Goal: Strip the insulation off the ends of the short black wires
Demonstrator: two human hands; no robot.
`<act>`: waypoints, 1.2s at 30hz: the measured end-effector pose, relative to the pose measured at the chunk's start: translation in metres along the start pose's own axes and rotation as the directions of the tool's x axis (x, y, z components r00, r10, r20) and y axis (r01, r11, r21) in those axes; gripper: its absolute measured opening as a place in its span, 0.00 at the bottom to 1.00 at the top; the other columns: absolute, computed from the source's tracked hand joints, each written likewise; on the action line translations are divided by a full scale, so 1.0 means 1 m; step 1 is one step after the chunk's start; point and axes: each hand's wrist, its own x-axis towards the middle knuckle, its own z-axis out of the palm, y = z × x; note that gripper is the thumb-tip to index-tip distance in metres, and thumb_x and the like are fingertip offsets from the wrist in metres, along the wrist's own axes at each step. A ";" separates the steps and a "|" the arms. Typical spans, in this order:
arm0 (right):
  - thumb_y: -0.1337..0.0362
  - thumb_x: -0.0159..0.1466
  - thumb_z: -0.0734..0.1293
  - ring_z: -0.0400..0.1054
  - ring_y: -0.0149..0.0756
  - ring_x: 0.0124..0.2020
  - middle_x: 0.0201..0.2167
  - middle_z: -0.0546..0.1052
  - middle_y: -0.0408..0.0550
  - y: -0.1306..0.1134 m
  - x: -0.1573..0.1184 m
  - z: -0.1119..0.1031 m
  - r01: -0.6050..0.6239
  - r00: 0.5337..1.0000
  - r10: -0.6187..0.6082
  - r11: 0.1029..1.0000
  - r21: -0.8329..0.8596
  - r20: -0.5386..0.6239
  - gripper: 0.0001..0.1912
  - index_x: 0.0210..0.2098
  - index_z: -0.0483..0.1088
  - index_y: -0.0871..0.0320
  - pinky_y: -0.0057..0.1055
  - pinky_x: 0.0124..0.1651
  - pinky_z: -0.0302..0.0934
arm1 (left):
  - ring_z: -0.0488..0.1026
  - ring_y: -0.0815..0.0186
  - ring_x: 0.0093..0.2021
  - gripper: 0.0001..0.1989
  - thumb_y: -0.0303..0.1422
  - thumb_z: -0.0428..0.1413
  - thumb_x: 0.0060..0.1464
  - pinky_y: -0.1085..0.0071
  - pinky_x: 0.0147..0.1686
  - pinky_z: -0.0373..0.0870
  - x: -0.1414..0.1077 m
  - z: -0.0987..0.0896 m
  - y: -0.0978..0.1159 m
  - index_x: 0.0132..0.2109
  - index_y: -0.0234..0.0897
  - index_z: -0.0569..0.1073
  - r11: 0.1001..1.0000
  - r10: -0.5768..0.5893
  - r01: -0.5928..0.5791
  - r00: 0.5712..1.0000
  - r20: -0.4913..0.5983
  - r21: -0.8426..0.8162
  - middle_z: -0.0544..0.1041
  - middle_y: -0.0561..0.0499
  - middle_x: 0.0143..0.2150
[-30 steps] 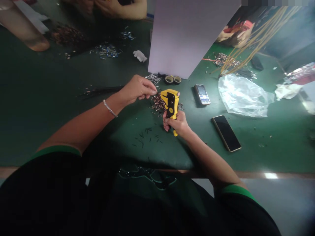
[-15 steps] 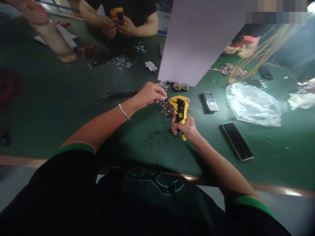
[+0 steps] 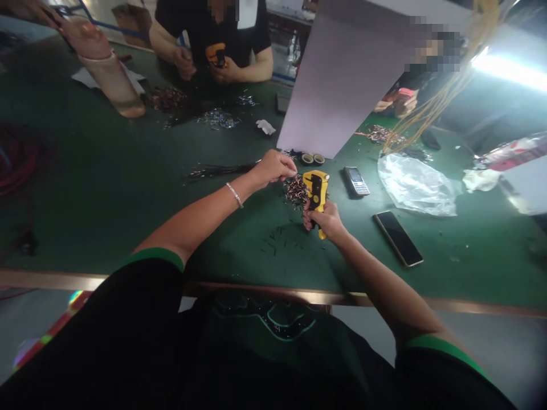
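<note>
My right hand (image 3: 325, 219) is wrapped round the handle of a yellow and black hand tool (image 3: 317, 191), which stands upright with its head at the top. Just left of the tool's head, my left hand (image 3: 277, 166) is pinched; whatever lies between its fingertips is too small to name. Beneath the hands spreads a pile of small copper-coloured pieces (image 3: 294, 191). A bundle of thin dark wires (image 3: 222, 170) lies left of my left hand, partly behind it. Short dark offcuts (image 3: 276, 239) are scattered nearer to me on the green table (image 3: 128, 216).
A grey panel (image 3: 333, 80) rises behind two tape rolls (image 3: 313, 159). To the right are a keypad phone (image 3: 356, 181), a smartphone (image 3: 398, 238) and a clear plastic bag (image 3: 419, 185). Across the table a person holds an orange tool (image 3: 216, 55). Another person's hands (image 3: 397, 103) show behind the panel.
The camera view has shifted and tilted up slightly. Both my hands keep nearly the same place beside the pile. Across the table, the person's hands have moved apart.
</note>
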 end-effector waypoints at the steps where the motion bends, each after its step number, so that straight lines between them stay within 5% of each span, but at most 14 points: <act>1: 0.67 0.47 0.69 0.60 0.27 0.12 0.13 0.67 0.34 0.000 0.000 0.001 0.000 1.000 0.000 1.000 -0.009 -0.008 0.11 0.29 0.63 0.57 0.28 0.16 0.59 | 0.56 0.79 0.13 0.02 0.24 0.63 0.44 0.74 0.15 0.46 0.000 -0.001 -0.001 0.30 0.30 0.79 1.000 0.008 -0.008 1.000 0.004 0.004 0.67 0.56 0.14; 15: 0.67 0.45 0.68 0.58 0.26 0.11 0.12 0.66 0.33 0.005 0.000 0.008 0.015 0.994 -0.017 1.000 -0.019 -0.108 0.12 0.28 0.62 0.56 0.25 0.14 0.56 | 0.56 0.80 0.13 0.01 0.22 0.62 0.47 0.77 0.15 0.45 -0.006 0.004 0.001 0.30 0.28 0.78 0.999 -0.028 0.028 1.000 0.000 -0.024 0.67 0.57 0.14; 36: 0.65 0.46 0.66 0.56 0.24 0.11 0.13 0.64 0.32 0.008 0.001 0.006 -0.001 1.000 0.001 1.000 -0.013 -0.005 0.10 0.29 0.63 0.56 0.24 0.15 0.55 | 0.56 0.78 0.14 0.08 0.30 0.62 0.44 0.79 0.14 0.48 -0.024 -0.001 0.007 0.32 0.28 0.80 0.994 -0.061 0.066 0.996 -0.065 0.083 0.67 0.58 0.14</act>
